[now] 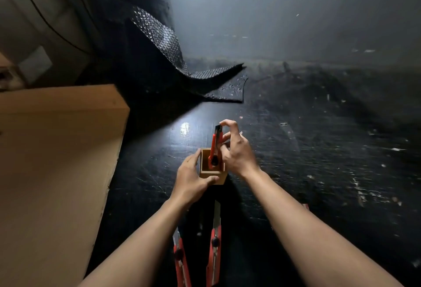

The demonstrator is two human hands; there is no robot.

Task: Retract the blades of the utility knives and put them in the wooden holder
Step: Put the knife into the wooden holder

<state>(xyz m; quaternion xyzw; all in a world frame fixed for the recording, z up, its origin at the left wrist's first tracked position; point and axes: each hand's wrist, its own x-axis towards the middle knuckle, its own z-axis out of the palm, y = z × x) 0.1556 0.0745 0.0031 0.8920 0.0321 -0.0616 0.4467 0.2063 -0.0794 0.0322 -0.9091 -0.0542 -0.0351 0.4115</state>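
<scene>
A small square wooden holder (218, 178) stands on the black table. My left hand (192, 178) grips its left and front side. A red utility knife (215, 144) stands upright with its lower end inside the holder. My right hand (235, 150) pinches the knife's top end with thumb and forefinger. Two more red utility knives lie on the table between my forearms, one on the left (180, 257) and one in the middle (215, 241), both with blades out. A bit of red (305, 207) shows past my right forearm; what it is cannot be told.
A large cardboard box (57, 161) stands close on the left. A sheet of black bubble wrap (159, 42) hangs down at the back and spreads onto the table. The scratched black table surface (319, 150) extends to the right.
</scene>
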